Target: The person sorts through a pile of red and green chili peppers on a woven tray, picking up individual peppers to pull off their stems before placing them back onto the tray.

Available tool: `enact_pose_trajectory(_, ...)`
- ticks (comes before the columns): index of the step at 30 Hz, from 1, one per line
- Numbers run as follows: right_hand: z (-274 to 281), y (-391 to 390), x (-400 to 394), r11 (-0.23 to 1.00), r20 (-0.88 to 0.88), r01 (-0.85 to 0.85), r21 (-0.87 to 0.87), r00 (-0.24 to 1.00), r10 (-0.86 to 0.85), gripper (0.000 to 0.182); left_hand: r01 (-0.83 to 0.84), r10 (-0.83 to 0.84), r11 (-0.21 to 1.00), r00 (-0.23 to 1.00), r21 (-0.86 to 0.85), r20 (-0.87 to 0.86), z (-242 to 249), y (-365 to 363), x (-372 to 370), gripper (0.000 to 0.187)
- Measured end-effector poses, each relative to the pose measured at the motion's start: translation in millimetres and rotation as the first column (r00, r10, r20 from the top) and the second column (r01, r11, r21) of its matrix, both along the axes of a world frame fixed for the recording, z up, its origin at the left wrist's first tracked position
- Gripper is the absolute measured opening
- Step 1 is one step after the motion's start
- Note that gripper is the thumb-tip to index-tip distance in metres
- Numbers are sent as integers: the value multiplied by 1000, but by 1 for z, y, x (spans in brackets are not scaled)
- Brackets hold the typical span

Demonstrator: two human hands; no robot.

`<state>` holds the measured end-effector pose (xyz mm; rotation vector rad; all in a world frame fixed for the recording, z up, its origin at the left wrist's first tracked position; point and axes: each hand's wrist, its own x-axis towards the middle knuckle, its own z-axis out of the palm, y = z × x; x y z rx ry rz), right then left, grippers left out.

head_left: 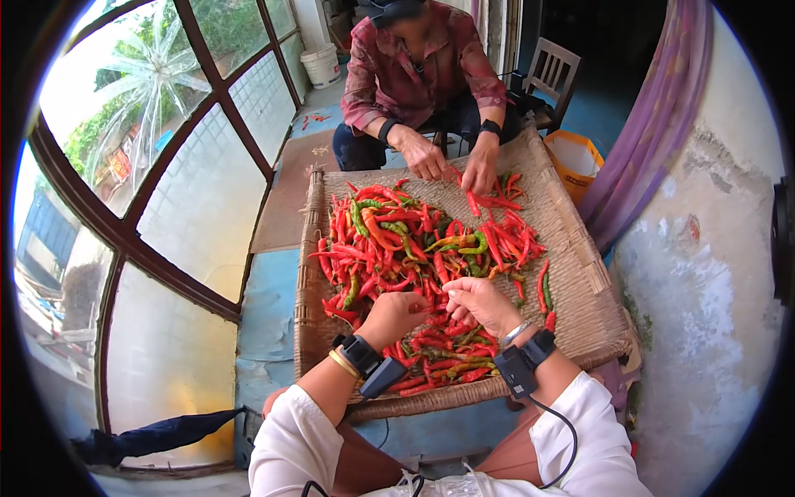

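My left hand (396, 318) is curled over the near part of a heap of red chili peppers (381, 224), its fingertips pointing in toward my other hand. Close by on the right, my right hand (482, 303) has thumb and forefinger pinched together and the other fingers bent. Whatever lies between the fingers of either hand is too small or hidden to make out. A few green and yellowish chilies (460, 242) are mixed among the red ones. Under the heap is a woven tray (571, 306) with a raised rim. Below my wrists lies a nearer batch of chilies (435, 364).
Across the tray a person in a patterned red shirt (373, 79) handles chilies with both hands (451, 166). A yellow-rimmed bin (575, 157) and a wooden chair (553, 79) stand at right. Windows (195, 207) line the left, a wall (696, 273) the right.
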<state>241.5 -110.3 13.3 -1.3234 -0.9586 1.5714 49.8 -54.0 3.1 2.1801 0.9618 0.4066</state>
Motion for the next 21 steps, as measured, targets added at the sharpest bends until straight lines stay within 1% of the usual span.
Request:
enact_pose_trajectory(1, -1, 0, -2, 1000, -4, 1, 0, 1000, -1, 26, -52, 61, 992, 995, -112, 78, 5, -1, 1, 15)
enact_pose_trajectory(2, -2, 0, -4, 998, 98, -29, 57, 995, 24, 26, -60, 79, 981, 992, -185, 95, 10, -3, 2, 13)
enact_pose_trajectory(3, -3, 0, -5, 992, 201, -66, 111, 979, 43, 27, -60, 79, 981, 993, -185, 93, 12, -4, 2, 13)
enact_pose_trajectory(4, -9, 1, -5, 992, 199, -66, 111, 979, 43, 27, -11, 69, 956, 980, -293, 187, 14, -5, 2, 11)
enact_pose_trajectory(5, -19, 2, -6, 962, 273, -143, 235, 959, 76, 30, 47, 70, 919, 958, -392, 278, 15, -5, 2, 10)
enact_pose_trajectory(6, -18, 3, -8, 911, 348, -224, 347, 933, 97, 33, 45, 71, 919, 959, -393, 275, 18, -7, 2, 10)
enact_pose_trajectory(7, -16, 1, -9, 911, 345, -223, 347, 933, 97, 33, 100, 61, 889, 941, -447, 332, 20, -8, 2, 9)
enact_pose_trajectory(8, -10, -2, -10, 869, 470, -265, 419, 882, 42, 35, 158, 56, 854, 920, -495, 389, 21, -9, 2, 7)
enact_pose_trajectory(9, -5, -4, -11, 819, 581, -315, 479, 814, -26, 38, 158, 55, 854, 920, -496, 388, 21, -10, 2, 7)
enact_pose_trajectory(10, -6, -5, -11, 803, 635, -323, 502, 768, -88, 36, 180, 60, 828, 913, -531, 403, 21, -10, 1, 8)
enact_pose_trajectory(11, -7, -6, -11, 803, 634, -321, 502, 768, -89, 36, 202, 65, 800, 907, -564, 417, 21, -10, 1, 8)
enact_pose_trajectory(12, -8, -6, -11, 751, 668, -337, 568, 721, -182, 32, 203, 64, 800, 907, -565, 416, 22, -10, 1, 8)
enact_pose_trajectory(13, -8, -6, -11, 692, 689, -358, 627, 670, -277, 29, 227, 90, 747, 896, -624, 435, 26, -11, 1, 7)
enact_pose_trajectory(14, -7, -5, -10, 693, 688, -357, 627, 671, -277, 29, 253, 118, 690, 885, -678, 450, 29, -11, 1, 6)
enact_pose_trajectory(15, -5, -4, -9, 730, 675, -365, 577, 717, -175, 23, 253, 117, 689, 886, -679, 449, 35, -12, 0, 6)
enact_pose_trajectory(16, -3, -4, -8, 762, 650, -379, 525, 756, -72, 17, 269, 154, 666, 863, -696, 481, 42, -12, -1, 4)
enact_pose_trajectory(17, 0, -5, -8, 763, 649, -378, 524, 757, -71, 17, 285, 193, 643, 838, -711, 510, 45, -13, -2, 4)
enact_pose_trajectory(18, 4, -7, -9, 836, 538, -334, 435, 841, 56, 14, 249, 262, 625, 826, -740, 499, 41, -11, -3, 7)
enact_pose_trajectory(19, 6, -7, -10, 894, 394, -306, 328, 904, 165, 13, 248, 263, 623, 827, -742, 498, 40, -9, -4, 7)
enact_pose_trajectory(21, 7, -6, -8, 952, 167, -241, 189, 963, 211, 21, 156, 452, 593, 748, -790, 486, 39, -4, -4, 13)
